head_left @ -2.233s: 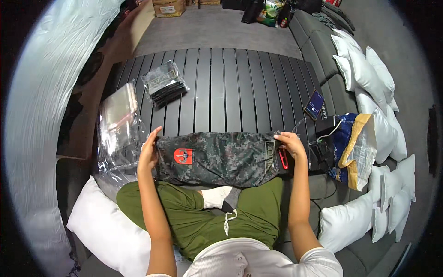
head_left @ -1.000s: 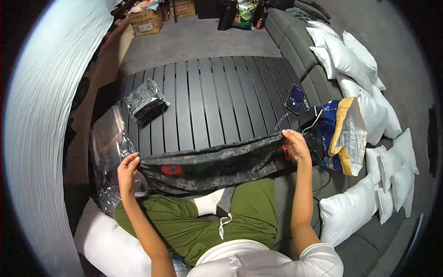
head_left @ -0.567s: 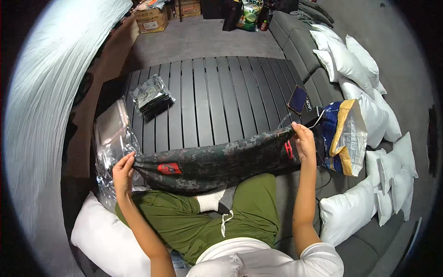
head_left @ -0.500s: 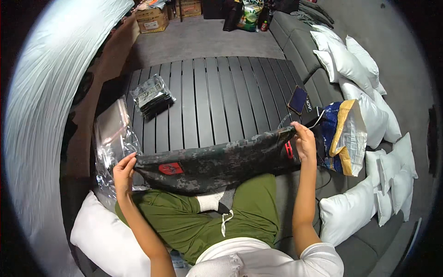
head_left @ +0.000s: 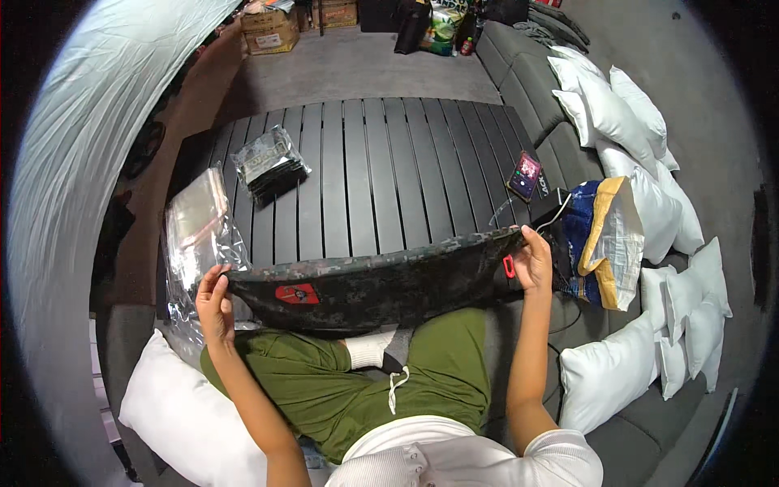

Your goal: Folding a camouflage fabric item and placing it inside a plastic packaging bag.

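A long dark camouflage cloth piece (head_left: pixel 381 288) is stretched across in front of me, above my lap and along the near edge of the table. My left hand (head_left: pixel 215 304) pinches its left end, and my right hand (head_left: pixel 531 260) grips the upper right corner. On the cloth's face, toward the left, is a red patch (head_left: pixel 297 294). A small red clip-like piece (head_left: pixel 509 266) shows near its right end, beside my right fingers. The far edge carries a paler camouflage strip.
On the black slatted table (head_left: pixel 365 178) lie a packaged stack (head_left: pixel 270 165), clear plastic bags (head_left: pixel 199 215) at the left and a lit phone (head_left: pixel 525 174). A blue-yellow woven sack (head_left: pixel 604 243) stands at the right. White pillows (head_left: pixel 608 365) cover the grey sofa.
Both hands have shifted slightly, the left one leftward, and the cloth is drawn straighter with its far edge tipped. The phone's dark screen has lit up.
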{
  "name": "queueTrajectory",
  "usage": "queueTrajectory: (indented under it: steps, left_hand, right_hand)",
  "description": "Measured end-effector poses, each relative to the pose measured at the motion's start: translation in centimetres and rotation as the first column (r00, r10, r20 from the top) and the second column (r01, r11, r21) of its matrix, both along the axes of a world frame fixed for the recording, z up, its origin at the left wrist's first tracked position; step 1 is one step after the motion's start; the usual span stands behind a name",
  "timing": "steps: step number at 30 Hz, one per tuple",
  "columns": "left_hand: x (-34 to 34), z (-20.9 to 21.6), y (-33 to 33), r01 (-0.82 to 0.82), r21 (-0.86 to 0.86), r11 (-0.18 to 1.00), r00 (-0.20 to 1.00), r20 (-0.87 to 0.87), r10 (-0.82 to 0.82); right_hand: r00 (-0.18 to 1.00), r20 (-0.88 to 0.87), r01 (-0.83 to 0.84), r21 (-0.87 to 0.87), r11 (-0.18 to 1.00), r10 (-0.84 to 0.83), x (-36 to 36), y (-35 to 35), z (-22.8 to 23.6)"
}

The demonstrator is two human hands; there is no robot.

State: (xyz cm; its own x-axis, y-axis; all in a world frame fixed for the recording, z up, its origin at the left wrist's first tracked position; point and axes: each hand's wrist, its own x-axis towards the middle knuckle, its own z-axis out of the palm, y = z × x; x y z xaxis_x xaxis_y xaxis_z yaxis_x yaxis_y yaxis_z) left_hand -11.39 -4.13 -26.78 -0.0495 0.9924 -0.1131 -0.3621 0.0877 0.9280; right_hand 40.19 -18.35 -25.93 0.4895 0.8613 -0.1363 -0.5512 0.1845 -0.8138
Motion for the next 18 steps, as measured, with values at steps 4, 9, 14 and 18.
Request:
queueTrajectory:
  steps: [4, 9, 14, 18]
  left_hand:
    - [0.4, -0.2, 0.0, -0.027, 0.035, 0.999, 0.999, 0.022, 0.026]
    - [1.1, -0.8, 0.1, -0.045, 0.123, 0.991, 0.997, 0.075, 0.036]
    - [0.8, -0.5, -0.1, -0.049, 0.085, 0.995, 0.998, 0.055, 0.044]
    - [1.4, 0.8, -0.2, -0.100, 0.005, 0.995, 0.993, -0.059, 0.101]
  right_hand:
    - [0.998, 0.059, 0.029, 0.017, 0.999, -0.030, 0.1, -0.3, -0.2]
    - [0.991, 0.092, 0.089, 0.073, 0.993, -0.095, 0.8, -0.8, -0.7]
    - [0.986, 0.106, 0.125, 0.059, 0.990, -0.131, 0.1, -0.9, 0.2]
    - [0.971, 0.125, 0.189, 0.107, 0.976, -0.202, -0.3, -0.9, 1.0]
